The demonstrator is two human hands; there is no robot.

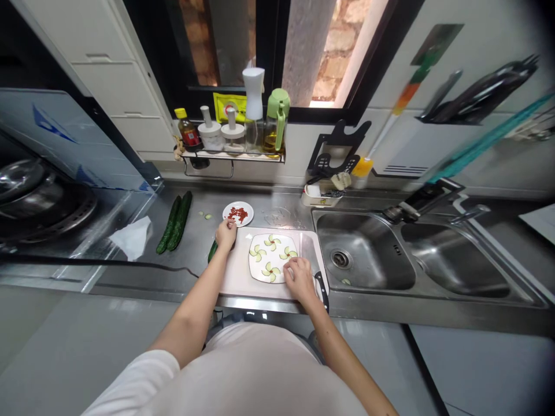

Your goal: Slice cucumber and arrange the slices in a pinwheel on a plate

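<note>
My left hand is closed in a pinch at the near rim of a small white plate with chopped red bits on it. What its fingertips hold is too small to make out. My right hand rests at the right edge of a white square plate, fingers bent together; anything between them is hidden. Several pinwheel flowers of cucumber slices with red centres lie on that plate. It sits on a pale cutting board. Partly behind my left wrist is a piece of cucumber.
A black-handled knife lies at the board's right, near my right hand. Two whole cucumbers and a white cloth or paper are at left. A double sink is at right. Seasoning jars stand on a wall rack.
</note>
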